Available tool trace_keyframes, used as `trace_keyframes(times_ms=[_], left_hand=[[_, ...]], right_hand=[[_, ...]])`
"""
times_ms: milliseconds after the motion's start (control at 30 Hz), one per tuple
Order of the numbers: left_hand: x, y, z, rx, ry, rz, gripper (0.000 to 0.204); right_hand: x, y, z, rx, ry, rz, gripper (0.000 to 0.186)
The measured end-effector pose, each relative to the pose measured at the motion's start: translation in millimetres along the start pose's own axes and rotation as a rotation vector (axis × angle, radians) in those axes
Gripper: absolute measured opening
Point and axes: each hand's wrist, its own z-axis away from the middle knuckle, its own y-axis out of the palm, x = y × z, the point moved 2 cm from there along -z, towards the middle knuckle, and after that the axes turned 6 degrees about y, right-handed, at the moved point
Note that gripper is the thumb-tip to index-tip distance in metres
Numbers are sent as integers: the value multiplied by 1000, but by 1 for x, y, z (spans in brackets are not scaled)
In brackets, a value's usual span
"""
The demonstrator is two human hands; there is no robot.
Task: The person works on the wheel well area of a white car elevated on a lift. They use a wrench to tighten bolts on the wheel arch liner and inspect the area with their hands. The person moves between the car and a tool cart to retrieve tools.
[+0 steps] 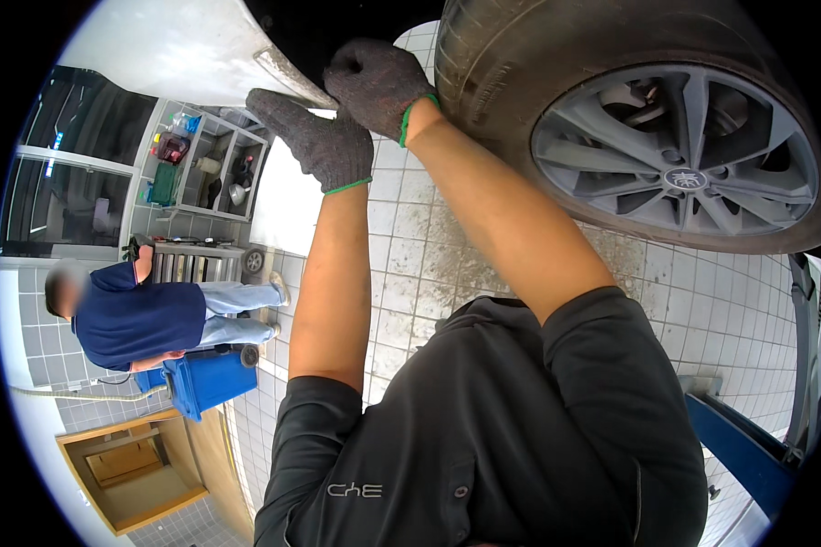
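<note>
My left hand (pixel 312 141), in a dark knit glove with green cuff, reaches up under the lower edge of a white car body panel (pixel 160 41), its fingers stretched out along a dirty strip (pixel 283 73) on that edge. Just right of it my right hand (pixel 374 87), gloved alike, has its fingers curled at the end of the panel beside the dark wheel arch; what they hold is hidden. Close to the right of both hands is a large tyre (pixel 483 73) with a grey spoked wheel (pixel 684 178).
A person (pixel 137 314) in navy stands at left by a metal tool cart (pixel 192 264) and blue bin (pixel 212 383). Behind are shelves (pixel 223 159) and a wooden doorway (pixel 132 465). Tiled floor (pixel 401 246) lies below; a blue lift arm (pixel 721 438) is at right.
</note>
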Motion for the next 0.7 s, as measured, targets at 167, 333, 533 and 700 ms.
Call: trace_keyframes(times_ms=[167,333,533,700], left_hand=[[3,-9,0,80,-17,84,115],[0,-14,-2,158,-73,103,118],[5,-13,1,131,36,55,112],[10,-11,3,117,25,-25,115]], right_hand=[[-3,0,9,-70,-158,-21,32],[-11,3,7,-196,-434,235,25],[-10,5,3,-290,-559,221,16],[-9,6,1,-219,-438,99,16]])
